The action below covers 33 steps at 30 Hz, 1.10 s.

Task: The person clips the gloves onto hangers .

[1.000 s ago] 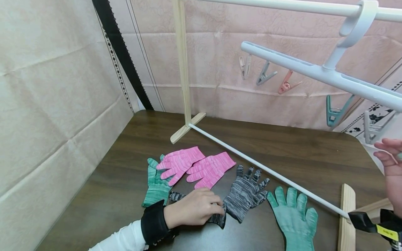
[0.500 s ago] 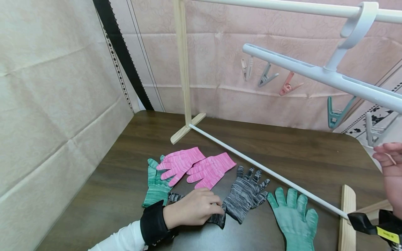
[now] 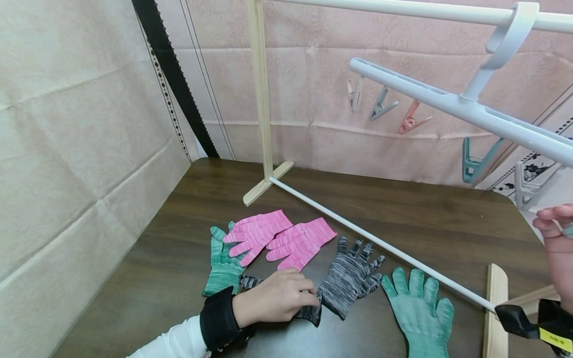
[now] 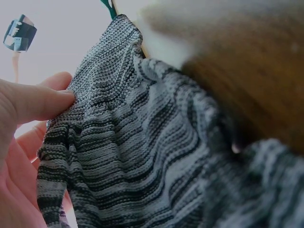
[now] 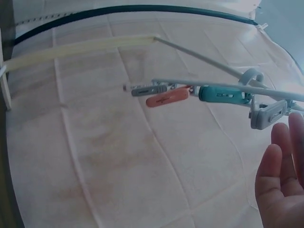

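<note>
In the head view my left hand [image 3: 282,297] is low over the table, and a black-and-grey striped knit glove [image 3: 309,314] sticks out from under it. The left wrist view shows that glove [image 4: 123,152] held between my thumb [image 4: 42,100] and fingers near its cuff. A second striped glove [image 3: 349,276] lies flat just to the right. My right hand [image 3: 559,248] is raised at the right edge, below a white clothespin [image 3: 528,189]; a small teal bit shows beside its fingers. In the right wrist view its fingers [image 5: 270,166] are close to the clothespins, partly out of frame.
Two pink gloves [image 3: 301,242] overlap a green glove [image 3: 224,268] at left; another green glove [image 3: 421,313] lies at right. A white hanger [image 3: 447,102] with several clothespins hangs from the rack's top rod [image 3: 403,7]. The rack's lower rod [image 3: 380,241] crosses the table.
The hanger and its clothespins sway slightly; the teal and white clothespins at right have shifted left. My right hand has moved a little. My left hand stays in place.
</note>
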Each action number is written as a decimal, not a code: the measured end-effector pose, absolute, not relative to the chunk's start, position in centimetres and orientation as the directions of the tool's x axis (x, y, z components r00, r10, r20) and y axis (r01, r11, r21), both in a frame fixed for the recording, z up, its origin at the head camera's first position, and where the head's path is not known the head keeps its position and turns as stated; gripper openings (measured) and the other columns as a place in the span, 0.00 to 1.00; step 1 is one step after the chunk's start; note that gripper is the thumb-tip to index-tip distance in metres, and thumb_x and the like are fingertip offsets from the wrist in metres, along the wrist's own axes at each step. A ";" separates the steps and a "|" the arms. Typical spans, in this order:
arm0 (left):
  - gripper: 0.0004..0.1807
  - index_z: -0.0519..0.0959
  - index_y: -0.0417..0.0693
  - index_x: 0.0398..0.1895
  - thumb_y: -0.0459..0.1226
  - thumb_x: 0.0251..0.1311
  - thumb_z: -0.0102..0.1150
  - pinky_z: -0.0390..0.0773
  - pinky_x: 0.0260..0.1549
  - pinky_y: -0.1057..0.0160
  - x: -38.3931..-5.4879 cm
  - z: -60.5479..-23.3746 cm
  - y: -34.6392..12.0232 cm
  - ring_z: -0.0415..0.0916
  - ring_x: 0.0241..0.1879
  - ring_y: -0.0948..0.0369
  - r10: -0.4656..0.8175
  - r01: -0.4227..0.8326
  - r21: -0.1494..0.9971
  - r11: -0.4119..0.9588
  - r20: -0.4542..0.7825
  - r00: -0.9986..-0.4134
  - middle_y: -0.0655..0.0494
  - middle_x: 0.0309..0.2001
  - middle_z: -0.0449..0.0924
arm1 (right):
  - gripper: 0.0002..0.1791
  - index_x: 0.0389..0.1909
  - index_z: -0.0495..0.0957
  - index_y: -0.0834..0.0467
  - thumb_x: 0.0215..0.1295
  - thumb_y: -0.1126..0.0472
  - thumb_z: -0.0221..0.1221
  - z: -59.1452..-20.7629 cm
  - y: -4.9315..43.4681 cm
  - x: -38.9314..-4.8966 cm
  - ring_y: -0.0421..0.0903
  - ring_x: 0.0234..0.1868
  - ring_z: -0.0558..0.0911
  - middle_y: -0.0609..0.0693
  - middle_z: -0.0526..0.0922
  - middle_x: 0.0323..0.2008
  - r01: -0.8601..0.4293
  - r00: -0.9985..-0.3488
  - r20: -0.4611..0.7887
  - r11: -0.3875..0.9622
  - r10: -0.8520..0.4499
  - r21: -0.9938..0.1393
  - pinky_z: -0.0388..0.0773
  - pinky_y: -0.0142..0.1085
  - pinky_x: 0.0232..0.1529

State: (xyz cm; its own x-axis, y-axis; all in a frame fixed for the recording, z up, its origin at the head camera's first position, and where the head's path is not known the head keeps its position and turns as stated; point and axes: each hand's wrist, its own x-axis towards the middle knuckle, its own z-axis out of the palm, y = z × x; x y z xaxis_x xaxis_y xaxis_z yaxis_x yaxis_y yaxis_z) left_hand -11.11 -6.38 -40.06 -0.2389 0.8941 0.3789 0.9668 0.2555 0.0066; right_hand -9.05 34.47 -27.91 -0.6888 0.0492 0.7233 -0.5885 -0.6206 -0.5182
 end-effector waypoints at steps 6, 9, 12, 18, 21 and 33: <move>0.10 0.81 0.59 0.33 0.34 0.53 0.54 0.68 0.33 0.75 -11.0 -40.0 -6.4 0.72 0.31 0.71 0.898 0.965 0.028 0.260 0.361 -0.253 0.68 0.31 0.77 | 0.19 0.44 0.63 0.81 0.64 0.69 0.32 -28.0 34.2 -9.3 0.55 0.46 0.73 0.68 0.74 0.41 -0.604 -0.674 0.738 -0.567 -0.011 -0.560 0.69 0.35 0.48; 0.10 0.81 0.60 0.34 0.34 0.53 0.54 0.68 0.33 0.75 -10.9 -40.0 -6.3 0.72 0.31 0.71 0.898 0.964 0.029 0.263 0.358 -0.256 0.68 0.31 0.77 | 0.20 0.44 0.62 0.83 0.64 0.69 0.31 -28.0 33.8 -9.2 0.56 0.47 0.72 0.70 0.74 0.41 -0.586 -0.651 0.758 -0.605 -0.044 -0.539 0.67 0.36 0.50; 0.10 0.81 0.60 0.34 0.34 0.53 0.54 0.69 0.33 0.75 -11.0 -40.1 -6.3 0.72 0.31 0.71 0.897 0.964 0.029 0.263 0.360 -0.256 0.68 0.31 0.77 | 0.21 0.44 0.61 0.83 0.65 0.68 0.30 -27.8 33.5 -9.1 0.57 0.48 0.71 0.71 0.73 0.42 -0.565 -0.635 0.770 -0.642 -0.062 -0.518 0.67 0.37 0.52; 0.11 0.81 0.60 0.33 0.34 0.53 0.54 0.68 0.33 0.75 -11.0 -40.2 -6.3 0.72 0.31 0.71 0.897 0.965 0.030 0.261 0.362 -0.254 0.68 0.31 0.77 | 0.22 0.44 0.61 0.83 0.67 0.66 0.29 -27.6 33.2 -9.1 0.58 0.48 0.71 0.72 0.72 0.44 -0.526 -0.623 0.777 -0.691 -0.084 -0.496 0.66 0.38 0.54; 0.11 0.81 0.60 0.33 0.33 0.52 0.54 0.68 0.32 0.75 -11.0 -40.2 -6.3 0.72 0.31 0.71 0.897 0.965 0.029 0.260 0.363 -0.253 0.68 0.31 0.77 | 0.22 0.42 0.62 0.83 0.67 0.65 0.29 -27.4 32.9 -9.0 0.59 0.49 0.71 0.73 0.71 0.44 -0.491 -0.615 0.782 -0.725 -0.106 -0.484 0.65 0.37 0.54; 0.12 0.81 0.60 0.33 0.33 0.51 0.54 0.68 0.32 0.75 -10.8 -40.0 -6.3 0.71 0.31 0.71 0.898 0.965 0.008 0.262 0.364 -0.247 0.68 0.31 0.77 | 0.21 0.45 0.60 0.79 0.68 0.63 0.29 -27.0 31.4 -8.8 0.60 0.48 0.72 0.72 0.72 0.43 -0.433 -0.610 0.782 -0.771 -0.130 -0.466 0.65 0.38 0.52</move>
